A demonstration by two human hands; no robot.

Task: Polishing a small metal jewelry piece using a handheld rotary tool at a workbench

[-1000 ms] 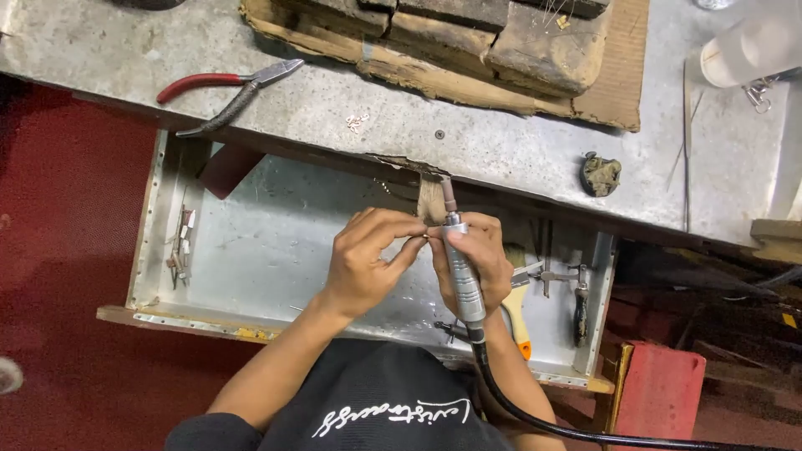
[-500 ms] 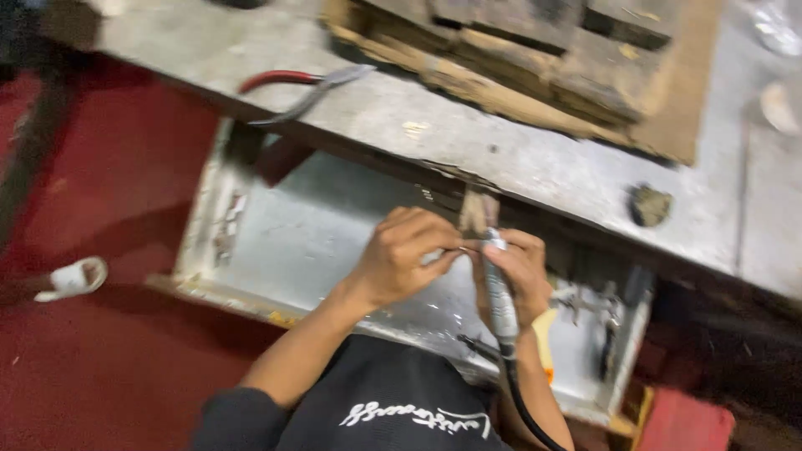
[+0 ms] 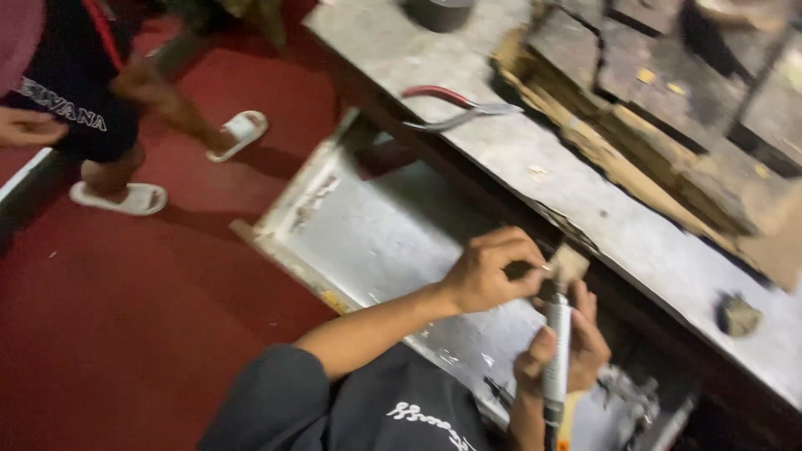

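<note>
Right hand (image 3: pixel 576 347) clenched around a grey rotary tool (image 3: pixel 556 351) pointing up, left hand (image 3: pixel 489 271) pinching a small piece at the tool's tip, both above an open metal drawer (image 3: pixel 368 234), red-handled pliers (image 3: pixel 459 107) on the workbench (image 3: pixel 668 259) beyond, well apart.

It was a small craft workshop, by every sign a place of hand metalwork. A worn grey workbench (image 3: pixel 585 209) ran across the view, its top scratched and stained, with red-handled pliers (image 3: pixel 455 108) lying on it beside a battered block of wood and cardboard (image 3: pixel 635 108). Below the bench edge a metal catch tray (image 3: pixel 368 225) stood pulled out (the kind that gathers filings). A corded rotary handpiece (image 3: pixel 555 355) was in use at a small wooden bench peg (image 3: pixel 570 263). The floor (image 3: pixel 125 317) was plain red, and another person in sandals (image 3: pixel 242 129) stood nearby.
</note>
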